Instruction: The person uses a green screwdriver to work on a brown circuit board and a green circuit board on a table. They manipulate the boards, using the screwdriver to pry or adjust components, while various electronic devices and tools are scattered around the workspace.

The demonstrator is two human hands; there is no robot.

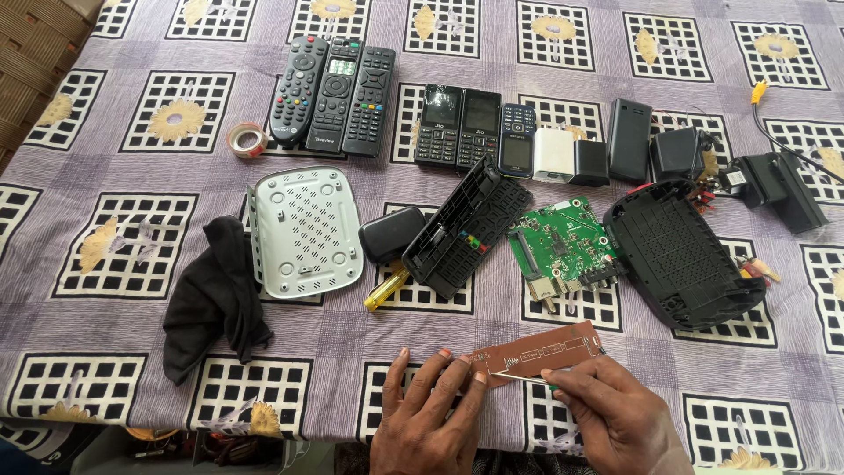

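My left hand lies flat near the table's front edge, fingers spread and together pressing down the left end of a thin brown board, which lies flat on the cloth just ahead of both hands, its long side running left to right and rising slightly to the right. My right hand sits at the board's lower edge, fingers curled and pinched on a thin tool; a bit of green handle shows at the fingertips, and the metal tip points left, touching the board near my left fingertips. Beyond the board, mid-table, a green circuit board lies between a tilted black casing and a black vented shell. A yellow-handled screwdriver lies beside the casing's near end, with a small black pouch just behind it. Further left sits a grey vented cover, and a black rag touches its left edge. At the far side: three remotes side by side, a tape roll to their left, three keypad phones, then a white adapter and several black adapters. Another black adapter with a cable sits at the far right.
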